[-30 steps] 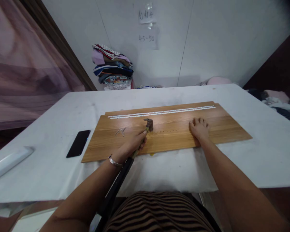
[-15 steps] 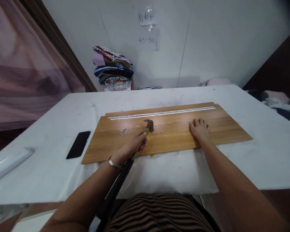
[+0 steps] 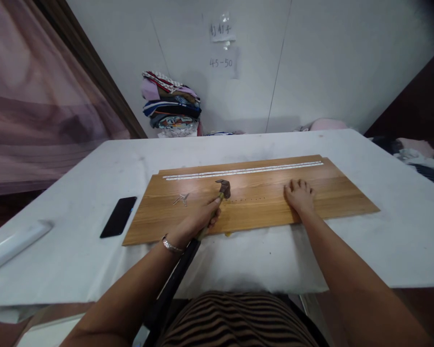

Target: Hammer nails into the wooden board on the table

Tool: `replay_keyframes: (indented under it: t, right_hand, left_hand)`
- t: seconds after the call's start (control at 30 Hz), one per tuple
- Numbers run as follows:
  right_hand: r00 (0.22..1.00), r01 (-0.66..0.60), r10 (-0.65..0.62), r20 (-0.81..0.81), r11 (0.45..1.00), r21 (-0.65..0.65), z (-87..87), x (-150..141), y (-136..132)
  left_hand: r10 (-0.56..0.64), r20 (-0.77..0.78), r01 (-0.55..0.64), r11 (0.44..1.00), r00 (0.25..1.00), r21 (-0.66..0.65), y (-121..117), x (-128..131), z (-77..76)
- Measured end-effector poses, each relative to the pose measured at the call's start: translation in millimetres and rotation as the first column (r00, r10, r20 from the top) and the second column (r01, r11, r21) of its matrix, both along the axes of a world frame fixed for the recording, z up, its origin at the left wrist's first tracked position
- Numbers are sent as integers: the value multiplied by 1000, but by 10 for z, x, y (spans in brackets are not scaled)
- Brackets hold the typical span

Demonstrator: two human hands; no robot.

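My left hand is wrapped round the handle of a claw hammer, whose rusty head is over the wooden board. The black lower part of the handle runs back beneath my left forearm. Fingers spread, my right hand lies flat on the board's right half and holds nothing. Between the hands, a row of small dark nail heads or holes crosses the wood. Left of the hammer lie several loose nails. Two white measuring strips run along the board's far side.
The board lies on a white-covered table. To its left are a black phone and a white roll. Folded cloths are stacked behind the table, and paper notes hang on the wall. A pink curtain hangs at left.
The view has shifted very slightly. Both hands, the hammer and the nails keep their places on the board.
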State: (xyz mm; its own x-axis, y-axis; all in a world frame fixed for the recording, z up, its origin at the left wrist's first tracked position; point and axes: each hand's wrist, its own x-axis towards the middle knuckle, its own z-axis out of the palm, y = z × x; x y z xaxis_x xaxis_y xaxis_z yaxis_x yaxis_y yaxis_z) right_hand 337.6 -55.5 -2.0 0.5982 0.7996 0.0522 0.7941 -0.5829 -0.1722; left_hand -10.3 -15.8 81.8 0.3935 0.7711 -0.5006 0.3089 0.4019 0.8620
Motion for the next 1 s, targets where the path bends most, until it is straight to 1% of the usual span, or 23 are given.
replay_keyframes:
  t: [0.1, 0.2, 0.3, 0.47, 0.63, 0.7, 0.87, 1.0]
  right_hand:
    - [1000, 1, -1, 2, 1000, -13, 22, -12, -2]
    - [1000, -4, 4, 11, 1000, -24, 46, -25, -6]
    - [1000, -8, 8, 15, 999, -34, 53, -35, -8]
    - [999, -9, 10, 38, 1000, -24, 13, -21, -6]
    - [1000, -12, 13, 25, 1000, -16, -26, 9, 5]
    - [1000, -12, 12, 20, 1000, -16, -21, 10, 7]
    - [1000, -5, 5, 8, 1000, -20, 19, -6, 6]
    - [1000, 2, -1, 10, 1000, -23, 33, -12, 4]
  left_hand:
    - [-10, 7, 9, 1000, 1000, 13, 9, 2, -20]
    - [-10, -37, 10, 1000, 999, 14, 0, 8, -50]
    - [-9, -63, 9, 1000, 998, -3, -20, 15, -46]
    - [11, -45, -12, 1000, 999, -15, -29, 17, -1]
    - [-1, -9, 1, 1000, 1000, 12, -7, -3, -36]
    - [-7, -17, 8, 1000, 1000, 12, -10, -1, -42]
    - [-3, -96, 2, 1000, 995, -15, -42, 35, 17]
    - [11, -66, -12, 1000, 998, -8, -41, 45, 44]
